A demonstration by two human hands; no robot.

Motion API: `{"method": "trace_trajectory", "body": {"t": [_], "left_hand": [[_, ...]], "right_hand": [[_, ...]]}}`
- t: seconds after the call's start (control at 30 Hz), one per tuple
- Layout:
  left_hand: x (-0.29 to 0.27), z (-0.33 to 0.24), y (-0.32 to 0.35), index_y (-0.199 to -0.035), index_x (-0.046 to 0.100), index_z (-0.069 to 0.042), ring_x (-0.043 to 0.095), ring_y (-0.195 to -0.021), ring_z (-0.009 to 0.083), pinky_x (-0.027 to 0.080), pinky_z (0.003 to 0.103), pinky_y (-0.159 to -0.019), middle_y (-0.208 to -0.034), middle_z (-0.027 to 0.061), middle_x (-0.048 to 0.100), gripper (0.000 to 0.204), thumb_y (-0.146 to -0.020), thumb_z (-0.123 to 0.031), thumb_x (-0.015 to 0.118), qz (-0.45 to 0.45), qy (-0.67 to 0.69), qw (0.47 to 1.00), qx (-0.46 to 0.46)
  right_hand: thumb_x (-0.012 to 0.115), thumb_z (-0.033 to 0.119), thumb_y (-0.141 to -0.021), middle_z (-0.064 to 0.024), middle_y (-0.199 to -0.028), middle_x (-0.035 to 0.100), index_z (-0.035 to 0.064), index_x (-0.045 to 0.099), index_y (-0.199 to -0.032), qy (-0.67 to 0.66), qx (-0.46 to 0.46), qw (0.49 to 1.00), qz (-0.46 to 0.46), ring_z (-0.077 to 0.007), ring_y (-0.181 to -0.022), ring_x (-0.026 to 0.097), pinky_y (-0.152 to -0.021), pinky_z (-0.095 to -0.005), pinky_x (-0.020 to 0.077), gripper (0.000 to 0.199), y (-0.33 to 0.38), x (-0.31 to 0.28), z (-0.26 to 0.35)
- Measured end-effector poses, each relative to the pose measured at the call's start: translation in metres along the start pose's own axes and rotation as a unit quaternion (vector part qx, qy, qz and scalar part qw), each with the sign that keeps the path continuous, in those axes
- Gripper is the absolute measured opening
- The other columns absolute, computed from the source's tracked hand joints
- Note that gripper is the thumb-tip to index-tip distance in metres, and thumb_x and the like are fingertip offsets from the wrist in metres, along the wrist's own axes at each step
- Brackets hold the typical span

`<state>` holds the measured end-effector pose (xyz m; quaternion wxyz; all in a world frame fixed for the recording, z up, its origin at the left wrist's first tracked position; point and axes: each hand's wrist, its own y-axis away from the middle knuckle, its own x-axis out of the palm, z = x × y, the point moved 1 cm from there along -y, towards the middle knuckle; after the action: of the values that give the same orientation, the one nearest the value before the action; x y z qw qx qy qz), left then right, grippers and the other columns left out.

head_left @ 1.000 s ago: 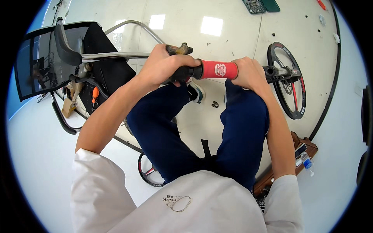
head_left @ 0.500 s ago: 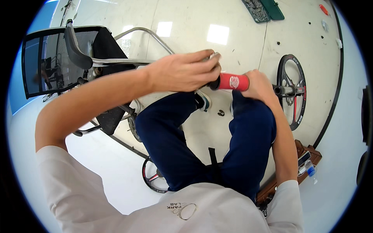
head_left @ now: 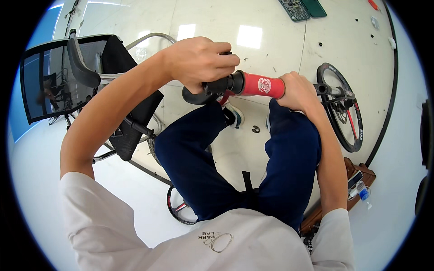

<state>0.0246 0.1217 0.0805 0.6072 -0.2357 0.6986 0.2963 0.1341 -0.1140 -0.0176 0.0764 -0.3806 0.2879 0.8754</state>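
My right hand (head_left: 299, 92) is closed round the right end of a red tube (head_left: 257, 84) with a white emblem, held across my knees. A black clamp-like collar (head_left: 228, 84) sits on the tube's left end. Just above and left of that collar is my left hand (head_left: 201, 61), its fingers curled together. A small dark piece shows at its fingertips, too little to name. Below the collar hangs a black rounded part (head_left: 198, 96), partly behind my left hand. Beyond my right hand, a grey-black shaft (head_left: 332, 90) reaches to a spoked bike wheel (head_left: 357, 122).
A black mesh chair (head_left: 115, 54) with metal arms stands at the left. An open green case of small metal parts (head_left: 296, 10) lies on the far floor. Another wheel (head_left: 174, 203) is by my left leg. A wooden stand (head_left: 361, 178) holds a phone and a bottle at right.
My left hand has moved left and slightly up, uncovering the black collar. The red tube has shifted left and tilted, its left end higher. My right hand keeps its hold.
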Motion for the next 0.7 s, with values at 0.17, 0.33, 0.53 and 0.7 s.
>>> {"method": "trace_trajectory", "body": {"t": [0.17,0.33,0.53,0.7], "left_hand": [[0.001,-0.017,0.004,-0.078,0.059,-0.003,0.059,-0.079,0.0292,0.049,0.036,-0.058,-0.084,0.0092,0.055,0.034,-0.048,-0.016,0.068,-0.019,0.2,0.967,-0.159],[-0.001,-0.043,0.007,-0.07,0.06,0.0,0.057,-0.064,0.0341,0.045,0.041,-0.056,-0.074,0.0115,0.055,0.025,-0.054,-0.016,0.069,-0.031,0.333,0.896,-0.292],[-0.005,-0.064,0.01,-0.072,0.058,0.0,0.057,-0.069,0.0342,0.044,0.039,-0.061,-0.075,0.0127,0.054,0.03,-0.05,-0.015,0.07,-0.034,0.409,0.831,-0.376],[-0.016,-0.075,0.005,-0.082,0.059,0.0,0.057,-0.076,0.0354,0.045,0.039,-0.066,-0.083,0.0143,0.055,0.033,-0.057,-0.015,0.074,-0.007,0.419,0.834,-0.359]], "right_hand": [[0.071,0.016,-0.064,-0.0188,-0.076,0.068,0.0079,0.072,-0.079,-0.016,-0.02,1.0,-0.011,-0.0401,-0.075,0.065,-0.069,-0.0461,0.0537,0.017,0.005,-0.003,0.004],[0.072,0.017,-0.063,-0.0176,-0.075,0.067,0.0091,0.072,-0.077,0.0,-0.039,0.998,-0.039,-0.0395,-0.074,0.065,-0.068,-0.0455,0.0534,0.016,0.01,0.003,0.003],[0.072,0.017,-0.062,-0.0158,-0.076,0.068,0.0112,0.073,-0.081,0.023,-0.065,0.997,-0.027,-0.0372,-0.075,0.066,-0.069,-0.0438,0.0541,0.02,0.009,0.003,0.001],[0.071,0.016,-0.06,-0.0152,-0.077,0.068,0.0118,0.073,-0.08,0.028,-0.063,0.998,-0.013,-0.0364,-0.075,0.066,-0.07,-0.0436,0.0541,0.021,0.018,0.001,-0.002]]}}
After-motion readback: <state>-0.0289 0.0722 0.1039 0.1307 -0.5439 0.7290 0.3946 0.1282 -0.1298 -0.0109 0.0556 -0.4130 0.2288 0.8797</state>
